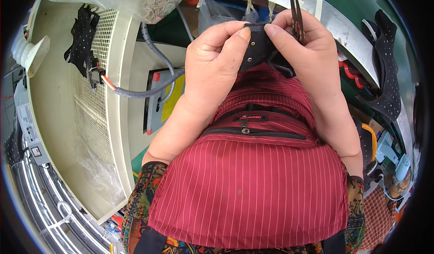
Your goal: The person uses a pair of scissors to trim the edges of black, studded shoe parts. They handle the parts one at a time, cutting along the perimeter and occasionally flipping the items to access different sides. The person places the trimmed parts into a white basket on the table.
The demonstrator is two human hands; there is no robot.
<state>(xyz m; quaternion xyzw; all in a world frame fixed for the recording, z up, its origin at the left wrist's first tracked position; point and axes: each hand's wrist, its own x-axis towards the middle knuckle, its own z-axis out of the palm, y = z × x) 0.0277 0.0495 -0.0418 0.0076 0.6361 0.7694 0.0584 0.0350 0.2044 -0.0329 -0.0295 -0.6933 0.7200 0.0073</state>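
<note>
My left hand point(217, 55) and my right hand point(309, 50) are raised close together at the upper middle. Between them they pinch the top edge of a black fabric piece point(258, 46), thumb and fingers on each side. Small metal eyelets or studs dot its face, and its lower part hangs down in front of me. A pair of dark thread snips point(296, 14) also rests in my right hand, blades pointing up. Some of the fabric is hidden behind my fingers.
On the left stands a cream tray point(49, 100) with mesh, a dotted black fabric piece point(83, 39) and a grey cable point(149, 92). A plastic bag of rubber bands point(163, 3) lies above. More dotted black fabric point(388, 59) hangs right, above a small blue fan point(398, 168).
</note>
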